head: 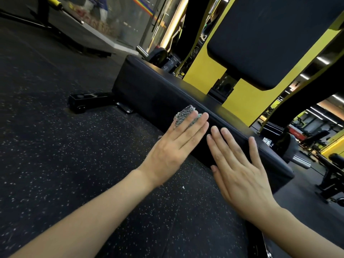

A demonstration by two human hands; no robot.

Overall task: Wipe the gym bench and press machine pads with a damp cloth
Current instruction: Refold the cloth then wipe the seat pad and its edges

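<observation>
A long black seat pad (152, 86) of the yellow press machine runs diagonally across the view. Above it stands the black back pad (260, 40). My left hand (175, 146) lies flat with straight fingers against the seat pad's near side, pressing a black-and-white patterned cloth (183, 114) onto it; only the cloth's far end shows past the fingertips. My right hand (240, 168) rests flat beside it on the same side face, fingers straight and slightly spread, holding nothing.
The floor (55, 155) is dark speckled rubber. A black base foot (87, 103) of the machine sticks out to the left. Yellow frame parts (245, 97) rise behind the seat. A chrome peg (301, 162) and another bench (333, 175) stand at the right.
</observation>
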